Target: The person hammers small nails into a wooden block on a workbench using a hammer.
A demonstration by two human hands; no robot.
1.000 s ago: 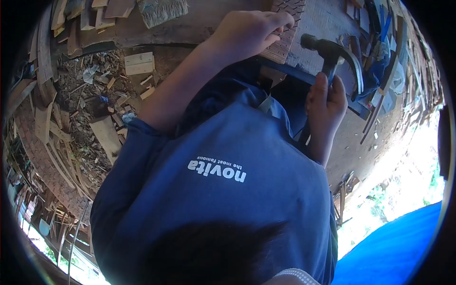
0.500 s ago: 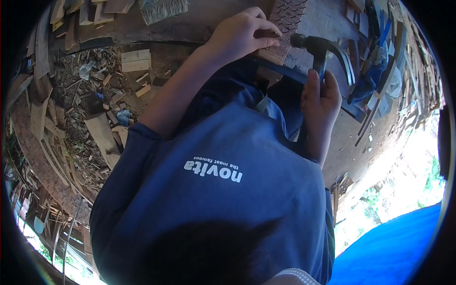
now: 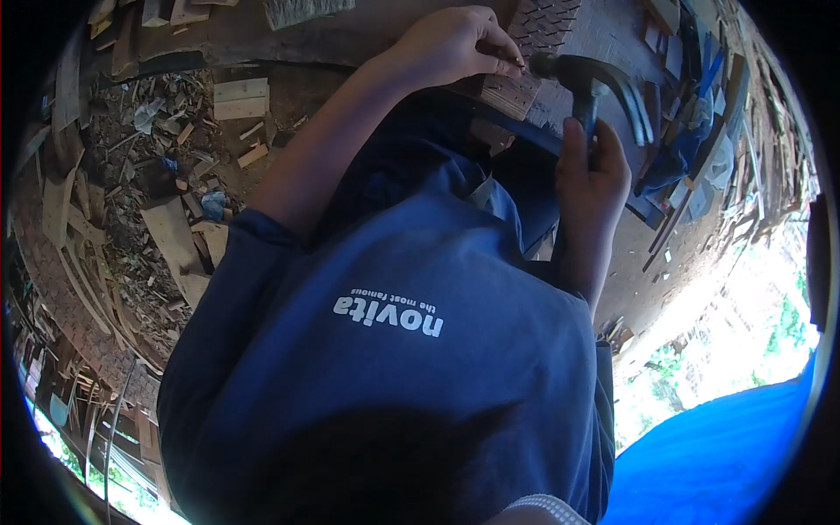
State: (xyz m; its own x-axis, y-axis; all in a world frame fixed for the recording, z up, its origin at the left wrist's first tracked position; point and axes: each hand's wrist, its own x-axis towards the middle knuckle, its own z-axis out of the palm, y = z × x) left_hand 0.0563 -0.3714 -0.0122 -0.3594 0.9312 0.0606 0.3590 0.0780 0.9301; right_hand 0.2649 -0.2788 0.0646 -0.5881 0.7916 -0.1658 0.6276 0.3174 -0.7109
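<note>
A wooden block (image 3: 509, 94) studded with rows of nails lies near the top centre. At its left edge, the thumb and forefinger of my left hand (image 3: 486, 51) pinch a thin, small piece that looks like a nail. My right hand (image 3: 593, 171) is wrapped round the handle of a claw hammer (image 3: 584, 77). The hammer's striking face is just right of my left fingertips, above the block and apart from the fingers. Its claw curves down to the right.
A brush (image 3: 306, 9) lies at the top edge. Wood offcuts (image 3: 241, 99) and scraps litter the ground on the left. Blue cloth (image 3: 669, 166) and wooden strips are right of the hammer. A bright blue sheet (image 3: 717, 455) fills the lower right.
The view has shifted slightly. My left fingertips have come closer together and a little nearer to the block. The hammer head remains beside them, slightly further left in view.
</note>
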